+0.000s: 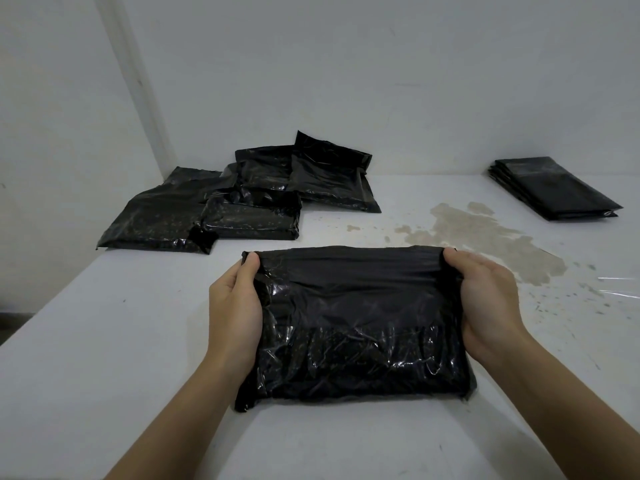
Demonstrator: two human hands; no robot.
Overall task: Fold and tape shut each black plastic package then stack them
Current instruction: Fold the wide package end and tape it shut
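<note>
White table [104, 375] is carrying everything you are working with, stained brown toward the right. Black packages are lying in a loose heap [221, 202] at the far left, well apart from a flat stack [550, 190] at the far right. You are holding the package [349, 327] just in front of you, resting on the table, its long axis running left to right between your hands. Your left hand [235, 306] is gripping its left end, thumb on the top edge; your right hand [485, 303] is gripping the right end likewise, thumb over the folded flap, other fingers hidden behind. Both hands are equally near. Judging by this, taping the flap is coming next; a clear strip [620, 285] is lying right of your right hand.
</note>
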